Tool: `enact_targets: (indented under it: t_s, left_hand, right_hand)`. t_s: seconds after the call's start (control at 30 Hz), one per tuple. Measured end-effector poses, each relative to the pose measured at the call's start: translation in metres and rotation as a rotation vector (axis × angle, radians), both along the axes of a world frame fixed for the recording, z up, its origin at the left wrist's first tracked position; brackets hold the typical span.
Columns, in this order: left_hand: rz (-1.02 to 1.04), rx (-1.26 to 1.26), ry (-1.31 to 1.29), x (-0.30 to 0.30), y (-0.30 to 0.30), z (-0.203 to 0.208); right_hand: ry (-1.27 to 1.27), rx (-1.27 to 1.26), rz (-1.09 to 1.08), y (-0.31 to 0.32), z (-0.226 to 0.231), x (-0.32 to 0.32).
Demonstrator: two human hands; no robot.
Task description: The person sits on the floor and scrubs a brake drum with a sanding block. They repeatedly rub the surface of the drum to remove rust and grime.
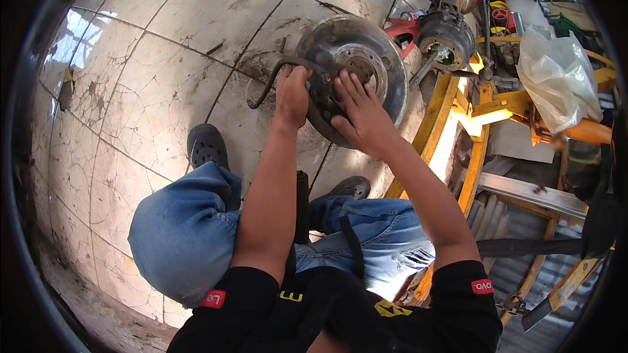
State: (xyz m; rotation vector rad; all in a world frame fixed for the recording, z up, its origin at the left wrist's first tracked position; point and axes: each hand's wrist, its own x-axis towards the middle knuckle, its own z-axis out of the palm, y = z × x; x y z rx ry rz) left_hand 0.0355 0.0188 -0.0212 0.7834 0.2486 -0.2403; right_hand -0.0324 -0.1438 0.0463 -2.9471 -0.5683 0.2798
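Observation:
A round, dark, greasy metal part (pixel 337 34), which looks like a brake drum or its backing plate, rests on the tiled floor in front of my feet. Its middle has a worn, rusty hub opening. A thin black bent piece, like a cable or rod (pixel 265 93), curves out from its left side. My left hand (pixel 292 95) is closed around that bent piece, against the plate's left edge. On the plate's near right face, my right hand (pixel 360 111) lies with fingers stretched out and thumb apart, gripping nothing. The palm hides part of the plate.
A greasy axle housing (pixel 451 33) lies beyond the plate to the right, beside a red tool or stand (pixel 402 31). Yellow metal frames (pixel 484 150) and a clear plastic bag (pixel 556 78) stand along the right. Small dark bits lie on the cracked tiles (pixel 157 78).

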Motion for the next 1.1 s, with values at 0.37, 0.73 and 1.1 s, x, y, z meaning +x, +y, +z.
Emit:
enact_targets:
  t_s: [0.37,0.73,1.1]
  left_hand:
    - [-0.094,0.057,0.007,0.005,0.003,0.009]
    - [-0.14,0.161,0.066,0.007,0.009,0.019]
    - [-0.179,0.274,0.073,0.009,0.013,0.022]
  right_hand:
    - [-0.102,-0.042,-0.056,0.008,-0.004,-0.003]
    - [-0.106,-0.003,-0.073,0.019,-0.005,0.006]
    - [-0.114,-0.031,-0.106,0.017,-0.009,0.021]
